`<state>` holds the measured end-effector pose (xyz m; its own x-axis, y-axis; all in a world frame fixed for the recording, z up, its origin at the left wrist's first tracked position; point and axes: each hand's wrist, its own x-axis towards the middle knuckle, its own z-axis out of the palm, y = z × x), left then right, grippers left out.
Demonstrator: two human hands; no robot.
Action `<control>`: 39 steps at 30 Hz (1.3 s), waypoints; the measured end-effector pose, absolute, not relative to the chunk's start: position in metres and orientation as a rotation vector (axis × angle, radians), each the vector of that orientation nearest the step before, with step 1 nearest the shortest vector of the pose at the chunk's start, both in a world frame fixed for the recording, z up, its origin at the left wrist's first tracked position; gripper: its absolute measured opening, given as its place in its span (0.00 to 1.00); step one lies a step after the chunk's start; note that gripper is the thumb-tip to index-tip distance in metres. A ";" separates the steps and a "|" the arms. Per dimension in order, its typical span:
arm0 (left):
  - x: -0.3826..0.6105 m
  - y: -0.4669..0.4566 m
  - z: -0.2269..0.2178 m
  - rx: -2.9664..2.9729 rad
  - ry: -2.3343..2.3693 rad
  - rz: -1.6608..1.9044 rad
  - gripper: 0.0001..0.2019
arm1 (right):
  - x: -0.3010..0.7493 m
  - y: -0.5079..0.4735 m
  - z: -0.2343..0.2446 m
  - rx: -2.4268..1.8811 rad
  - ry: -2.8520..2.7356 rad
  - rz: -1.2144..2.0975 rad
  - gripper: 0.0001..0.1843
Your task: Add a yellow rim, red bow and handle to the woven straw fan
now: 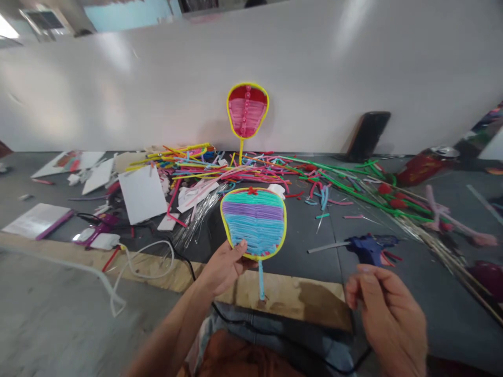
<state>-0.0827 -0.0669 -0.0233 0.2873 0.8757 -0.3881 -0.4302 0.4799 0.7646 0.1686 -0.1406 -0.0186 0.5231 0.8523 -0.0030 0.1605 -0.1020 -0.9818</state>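
My left hand [225, 269] grips a hand fan made of pipe cleaners [254, 222] by its lower edge, thumb on the front. The fan has a yellow rim, green, purple and blue bands, a small red piece at the top and a blue handle pointing down. My right hand [389, 317] is closed, fingers curled in and thumb against them, at the table's front right. Whatever it may hold is hidden. Just beyond it lies a blue glue gun [367, 248] with a glue stick [328, 247] sticking out of its back.
A second fan [247, 110], pink and red, stands against the white panel [157, 94]. Loose pipe cleaners [251, 170] are heaped along the back. A phone [369, 136] leans at right near a red can [426, 165]. White cards [143, 193] and a cable [173, 251] lie left.
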 end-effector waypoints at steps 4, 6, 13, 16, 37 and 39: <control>-0.088 -0.066 -0.032 0.907 0.970 0.694 0.25 | 0.167 -0.142 -0.018 -1.577 -0.969 0.759 0.17; -0.092 -0.064 -0.028 1.130 1.042 0.609 0.27 | 0.165 -0.142 -0.017 -1.575 -1.029 0.776 0.16; -0.110 -0.069 0.006 1.935 1.703 0.498 0.23 | 0.159 -0.145 -0.017 -1.620 -1.106 0.867 0.17; -0.104 -0.082 0.004 2.197 1.748 0.742 0.26 | 0.152 -0.147 -0.017 -1.596 -1.067 0.909 0.16; -0.078 -0.122 -0.034 2.521 1.372 1.488 0.23 | 0.094 -0.157 -0.040 -1.216 -0.844 1.785 0.17; -0.080 -0.120 -0.035 2.504 1.296 1.504 0.24 | 0.096 -0.155 -0.041 -1.188 -0.843 1.821 0.17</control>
<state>-0.0796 -0.1202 -0.0354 0.2287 0.6095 0.7591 0.6607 -0.6698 0.3389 0.0960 -0.1550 -0.0408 -0.2514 0.8766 -0.4104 -0.2543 -0.4689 -0.8458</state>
